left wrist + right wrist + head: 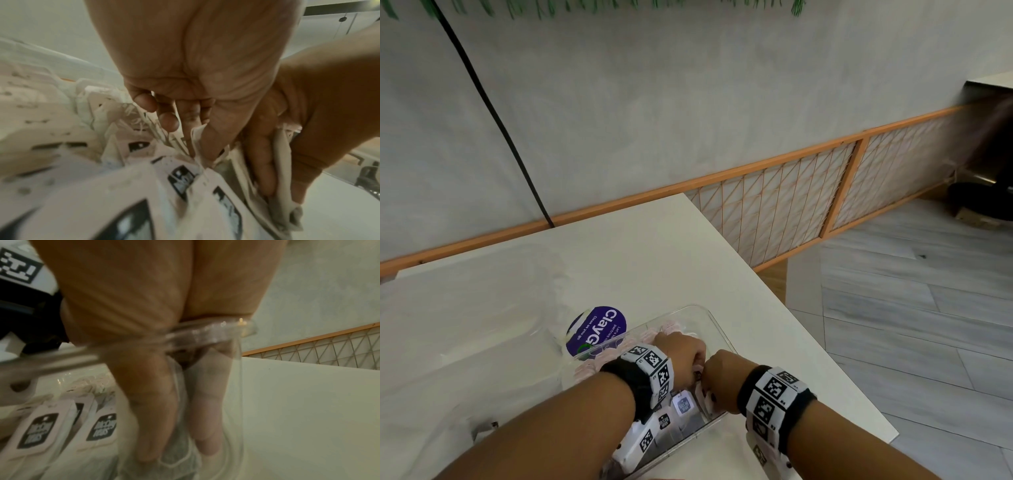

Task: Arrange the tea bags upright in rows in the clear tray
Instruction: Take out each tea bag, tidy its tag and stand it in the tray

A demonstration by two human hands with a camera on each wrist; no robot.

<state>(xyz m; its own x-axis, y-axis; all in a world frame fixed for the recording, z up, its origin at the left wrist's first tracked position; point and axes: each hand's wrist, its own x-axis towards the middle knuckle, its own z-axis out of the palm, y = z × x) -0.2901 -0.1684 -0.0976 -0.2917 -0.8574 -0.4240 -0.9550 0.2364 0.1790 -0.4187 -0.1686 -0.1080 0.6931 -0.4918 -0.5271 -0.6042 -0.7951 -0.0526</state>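
Note:
The clear tray [717, 329] sits on the white table near its right edge. Both hands reach into its near right corner. My left hand [697, 363] curls its fingers [167, 121] and thumb onto the top of a tea bag [196, 136] among a row of upright pink bags [133, 146]. My right hand [709, 382] pinches another tea bag [176, 454] between thumb and fingers [207, 443], low against the tray wall [205, 335]. Tagged tea bags [683, 404] lie flat on the tray floor; their dark labels [39, 430] show beside my right hand.
A round purple-labelled lid [597, 329] lies just left of the tray, next to crumpled clear plastic [482, 308]. The table edge [808, 329] drops to grey floor at the right. An orange lattice rail [774, 205] and a black cable [493, 113] run along the wall.

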